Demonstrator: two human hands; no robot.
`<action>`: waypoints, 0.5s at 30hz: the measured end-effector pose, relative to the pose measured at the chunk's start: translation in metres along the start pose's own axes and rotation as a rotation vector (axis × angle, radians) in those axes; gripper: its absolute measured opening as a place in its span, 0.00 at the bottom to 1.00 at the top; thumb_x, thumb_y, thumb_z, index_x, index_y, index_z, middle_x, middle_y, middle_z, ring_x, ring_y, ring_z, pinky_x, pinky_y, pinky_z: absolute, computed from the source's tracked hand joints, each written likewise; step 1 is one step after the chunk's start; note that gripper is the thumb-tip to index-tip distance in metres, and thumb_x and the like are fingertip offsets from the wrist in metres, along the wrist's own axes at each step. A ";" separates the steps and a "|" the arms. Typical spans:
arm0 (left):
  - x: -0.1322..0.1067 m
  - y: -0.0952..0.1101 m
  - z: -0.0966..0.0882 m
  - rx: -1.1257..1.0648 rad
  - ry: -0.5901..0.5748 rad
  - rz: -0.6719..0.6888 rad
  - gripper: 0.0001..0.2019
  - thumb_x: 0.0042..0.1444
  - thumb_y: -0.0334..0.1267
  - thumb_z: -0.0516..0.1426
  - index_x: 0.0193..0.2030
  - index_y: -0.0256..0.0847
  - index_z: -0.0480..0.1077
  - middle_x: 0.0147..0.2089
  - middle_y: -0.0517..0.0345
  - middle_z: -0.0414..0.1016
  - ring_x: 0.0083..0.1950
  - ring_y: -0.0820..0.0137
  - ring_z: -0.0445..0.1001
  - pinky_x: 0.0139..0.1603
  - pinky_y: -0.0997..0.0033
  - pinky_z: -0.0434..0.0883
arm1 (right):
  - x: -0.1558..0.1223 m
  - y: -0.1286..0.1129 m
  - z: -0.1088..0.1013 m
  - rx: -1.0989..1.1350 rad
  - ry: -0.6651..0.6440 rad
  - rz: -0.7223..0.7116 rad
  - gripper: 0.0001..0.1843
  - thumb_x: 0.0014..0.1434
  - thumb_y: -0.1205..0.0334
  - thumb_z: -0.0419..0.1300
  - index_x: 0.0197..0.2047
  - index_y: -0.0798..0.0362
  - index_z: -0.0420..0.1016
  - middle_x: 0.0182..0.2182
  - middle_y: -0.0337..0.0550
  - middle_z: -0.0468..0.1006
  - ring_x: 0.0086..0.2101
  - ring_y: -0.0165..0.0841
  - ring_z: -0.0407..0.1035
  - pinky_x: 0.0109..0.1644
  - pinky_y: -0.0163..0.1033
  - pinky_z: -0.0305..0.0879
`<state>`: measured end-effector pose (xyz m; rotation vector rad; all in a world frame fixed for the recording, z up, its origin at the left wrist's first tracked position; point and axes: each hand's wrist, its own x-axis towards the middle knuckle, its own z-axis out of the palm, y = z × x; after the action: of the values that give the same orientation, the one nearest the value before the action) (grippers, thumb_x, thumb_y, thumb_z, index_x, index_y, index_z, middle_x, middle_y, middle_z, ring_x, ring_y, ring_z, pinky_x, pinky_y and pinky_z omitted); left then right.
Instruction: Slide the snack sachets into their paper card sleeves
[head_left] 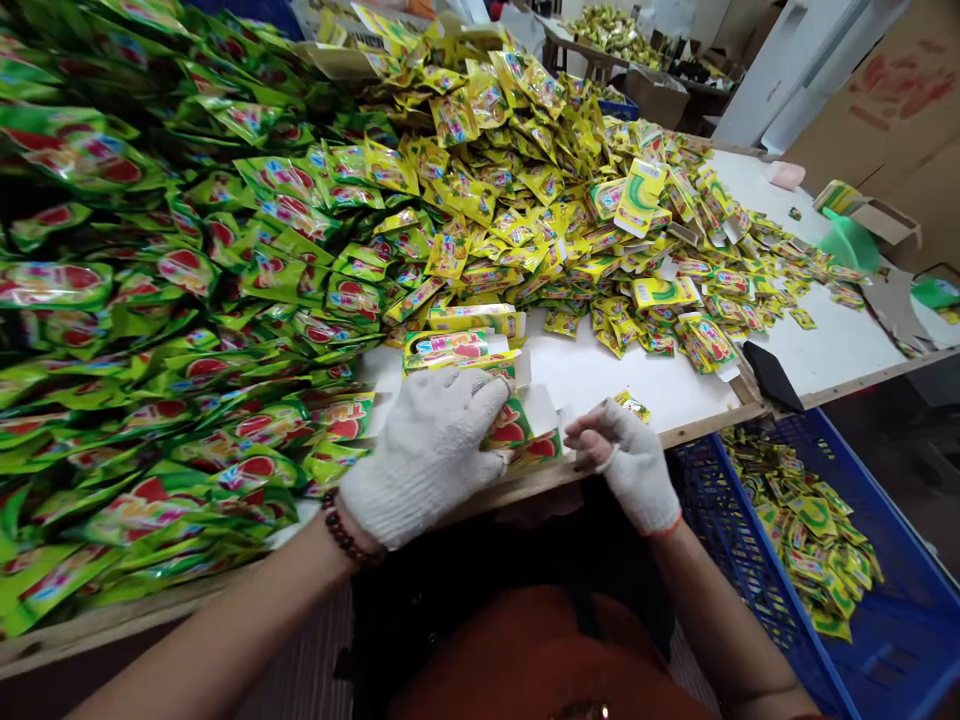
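Observation:
My left hand, in a white knit glove, is wrapped over a small printed carton with watermelon pictures. The carton lies at the table's front edge, and its white end flaps stand open to the right. Close by those flaps is my right hand, its glove leaving the fingertips bare. Its fingers are curled together; what they pinch, if anything, is hidden. Behind my left hand lie more yellow-green cartons. A small yellow packet rests just beyond my right hand.
Green watermelon-print packets are heaped at left. Yellow packets form a pile at the back, with loose cartons on it. A black phone-like slab lies at the table edge. Below right, a blue crate holds packets.

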<state>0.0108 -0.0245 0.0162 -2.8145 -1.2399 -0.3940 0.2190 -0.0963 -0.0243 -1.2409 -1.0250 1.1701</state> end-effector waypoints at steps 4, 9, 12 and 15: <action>0.003 0.027 0.021 -0.261 0.268 -0.124 0.16 0.57 0.44 0.60 0.47 0.35 0.71 0.46 0.42 0.77 0.48 0.53 0.75 0.48 0.55 0.73 | 0.012 0.003 0.015 -0.032 0.061 -0.108 0.20 0.52 0.53 0.70 0.41 0.49 0.65 0.34 0.39 0.77 0.35 0.33 0.76 0.40 0.37 0.74; 0.014 0.047 0.041 -0.794 0.266 -0.208 0.12 0.63 0.37 0.53 0.52 0.41 0.69 0.50 0.50 0.78 0.52 0.63 0.76 0.54 0.61 0.73 | 0.031 -0.002 -0.006 -0.125 0.156 -0.202 0.17 0.54 0.54 0.67 0.42 0.49 0.65 0.35 0.40 0.77 0.35 0.32 0.75 0.38 0.37 0.74; 0.019 0.044 0.044 -1.143 0.258 -0.393 0.21 0.58 0.39 0.58 0.58 0.40 0.63 0.48 0.52 0.78 0.47 0.63 0.79 0.50 0.61 0.77 | 0.032 -0.001 -0.013 -0.063 0.142 -0.208 0.21 0.51 0.55 0.69 0.43 0.48 0.64 0.38 0.41 0.79 0.36 0.32 0.76 0.39 0.37 0.75; 0.017 0.038 0.048 -1.313 0.263 -0.498 0.21 0.53 0.42 0.63 0.51 0.41 0.62 0.44 0.55 0.78 0.43 0.64 0.81 0.44 0.63 0.79 | 0.029 0.004 -0.012 -0.079 0.086 -0.216 0.20 0.51 0.57 0.70 0.41 0.48 0.65 0.38 0.40 0.79 0.36 0.33 0.76 0.40 0.37 0.75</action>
<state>0.0604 -0.0314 -0.0234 -2.9017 -2.1121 -2.2121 0.2342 -0.0692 -0.0309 -1.1987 -1.1189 0.9102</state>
